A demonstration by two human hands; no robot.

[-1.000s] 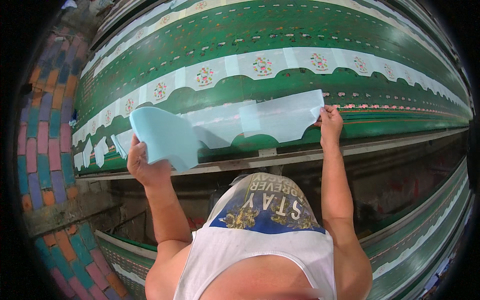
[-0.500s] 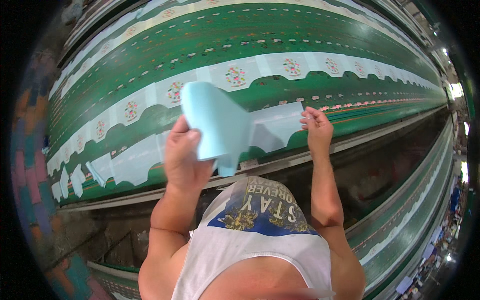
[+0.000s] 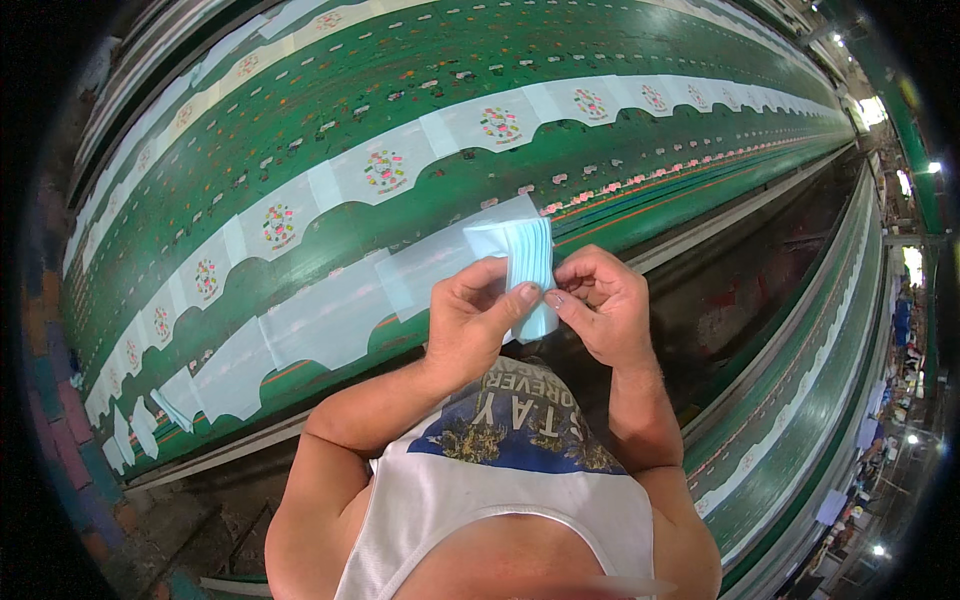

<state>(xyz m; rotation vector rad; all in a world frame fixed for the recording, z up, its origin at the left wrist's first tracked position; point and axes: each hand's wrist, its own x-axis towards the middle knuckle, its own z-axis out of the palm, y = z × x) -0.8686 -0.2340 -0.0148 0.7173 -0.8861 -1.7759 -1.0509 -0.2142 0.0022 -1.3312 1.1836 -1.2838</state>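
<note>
A folded stack of light blue fabric pieces (image 3: 531, 255) is held up in front of my chest, its layered edges showing. My left hand (image 3: 470, 315) is closed on the stack's left side, thumb across the front. On the other side, my right hand (image 3: 608, 310) pinches the edge of the stack, its thumb close to the left one. Beneath and to the left, blank light blue pieces (image 3: 325, 310) lie in an overlapping row along the near side of the long green table (image 3: 440, 185). Part of the piece under the stack is hidden.
Farther across the table runs a curved row of fabric pieces with colourful round prints (image 3: 384, 172). Crumpled pieces (image 3: 143, 428) lie at the near left end. A dark aisle (image 3: 740, 290) separates this table from another green table (image 3: 790, 430) on the right.
My left hand has brought the stack rightward and it now stands edge-on. My right hand has left the laid piece's corner and come in to pinch the stack. The view has turned somewhat.
</note>
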